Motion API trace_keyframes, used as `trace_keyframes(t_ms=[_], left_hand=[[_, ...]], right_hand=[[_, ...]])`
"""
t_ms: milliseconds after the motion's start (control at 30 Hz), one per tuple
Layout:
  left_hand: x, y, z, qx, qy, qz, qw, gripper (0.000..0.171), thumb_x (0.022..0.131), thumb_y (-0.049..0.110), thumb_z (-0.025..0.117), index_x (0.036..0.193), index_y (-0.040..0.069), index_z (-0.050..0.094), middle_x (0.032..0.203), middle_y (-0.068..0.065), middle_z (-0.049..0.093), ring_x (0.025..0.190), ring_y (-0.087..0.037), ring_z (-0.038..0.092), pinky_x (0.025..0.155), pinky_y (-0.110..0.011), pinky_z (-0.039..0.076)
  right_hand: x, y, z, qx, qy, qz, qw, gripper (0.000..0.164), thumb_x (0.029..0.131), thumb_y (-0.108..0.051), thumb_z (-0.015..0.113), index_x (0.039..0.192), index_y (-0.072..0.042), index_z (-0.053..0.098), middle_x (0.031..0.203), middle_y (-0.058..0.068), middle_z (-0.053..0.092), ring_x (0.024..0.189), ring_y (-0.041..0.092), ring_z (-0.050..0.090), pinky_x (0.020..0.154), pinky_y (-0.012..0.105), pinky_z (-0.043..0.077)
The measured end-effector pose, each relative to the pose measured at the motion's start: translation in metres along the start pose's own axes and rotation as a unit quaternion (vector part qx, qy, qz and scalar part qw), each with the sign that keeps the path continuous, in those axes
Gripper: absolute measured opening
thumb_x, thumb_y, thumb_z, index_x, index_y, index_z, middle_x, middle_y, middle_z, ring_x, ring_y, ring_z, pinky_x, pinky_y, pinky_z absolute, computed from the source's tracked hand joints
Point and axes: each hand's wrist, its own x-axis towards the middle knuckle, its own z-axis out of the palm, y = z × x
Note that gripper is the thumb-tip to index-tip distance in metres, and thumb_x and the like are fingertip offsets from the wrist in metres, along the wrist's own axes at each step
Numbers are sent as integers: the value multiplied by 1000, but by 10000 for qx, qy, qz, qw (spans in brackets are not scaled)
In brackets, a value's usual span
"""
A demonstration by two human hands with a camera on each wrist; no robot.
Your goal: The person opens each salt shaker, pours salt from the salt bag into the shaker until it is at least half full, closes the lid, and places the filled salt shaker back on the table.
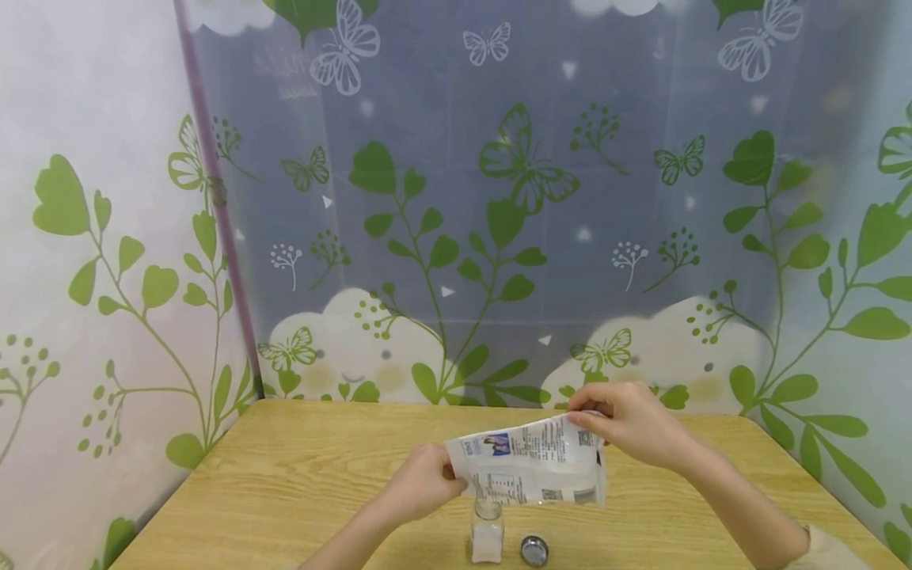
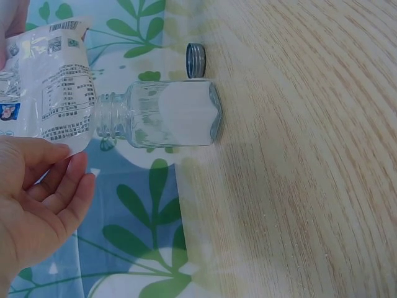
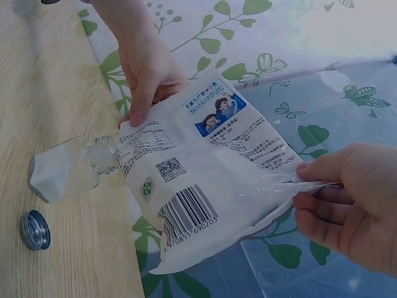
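A printed white plastic bag [image 1: 530,463] is stretched between both hands, tilted above a small glass jar [image 1: 488,532]. My left hand [image 1: 423,484] pinches the bag's lower corner beside the jar's mouth. With thumb and fingers, my right hand [image 1: 630,423] grips the bag's opposite, higher end. In the right wrist view the bag [image 3: 205,167] shows a barcode, and its lower edge meets the threaded neck of the jar [image 3: 65,167]. White powder fills much of the upright jar [image 2: 173,115]. Whether powder is flowing cannot be seen.
A silver screw lid [image 1: 534,550] lies on the wood-grain table [image 1: 306,475], just right of the jar. Patterned curtains [image 1: 442,237] with leaves and butterflies stand behind the table and at both sides.
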Motion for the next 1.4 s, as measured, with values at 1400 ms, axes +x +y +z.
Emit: trace_keyframes(t_ms=[1400], left_hand=[[1,1,1,55,58,-93,9999,21,73,-6,61,93,-3,69,80,-9,69,61,-5,56,54,-20,48]], right_hand=[[2,-3,0,-347,175,-125,9992,6,87,-11,63,90,-10,67,84,-4,67,73,6,61,61,22,51]])
